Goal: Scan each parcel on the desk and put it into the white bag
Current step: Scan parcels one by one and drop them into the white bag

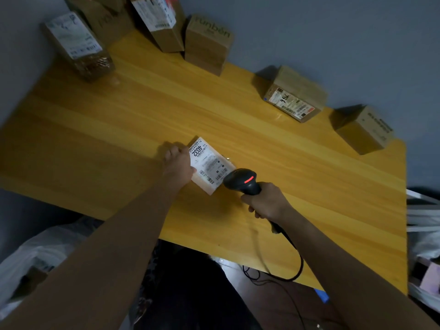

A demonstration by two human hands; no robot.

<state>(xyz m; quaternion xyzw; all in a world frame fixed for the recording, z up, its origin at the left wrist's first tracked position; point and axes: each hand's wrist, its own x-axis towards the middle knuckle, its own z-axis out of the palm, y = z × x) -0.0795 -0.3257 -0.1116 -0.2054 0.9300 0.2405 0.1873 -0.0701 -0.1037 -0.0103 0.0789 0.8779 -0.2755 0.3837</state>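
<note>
Left hand (179,163): rests on the left edge of the labelled parcel (209,166), fingers (172,152) curled over its far-left side, holding it.
Right hand (265,201): wrapped round the grip of the black scanner (241,181), fingers curled tight about the handle.
Scanner: head tilted down toward the near-right corner of the parcel's label, just above it; red light glowing on top; black cable (294,258) trailing back over the near edge of the tabletop (95,139).
Labelled parcel: small, flat on the yellow wooden tabletop near its middle; white shipping label facing up, with barcodes and the number 4032.
White bag (45,253): low at the left, below the tabletop edge, partly hidden behind the left forearm; a labelled item showing inside.
Other parcels: brown box with "796" written on its label (295,95) at the far right edge; plain brown box (363,129) further right, well apart from it; a "runbon" box (207,44) at the far edge; taller labelled boxes (157,20) stacked behind it; taped labelled parcel (76,44) at the far-left corner.
Wall (333,32): grey-blue, behind the tabletop.
</note>
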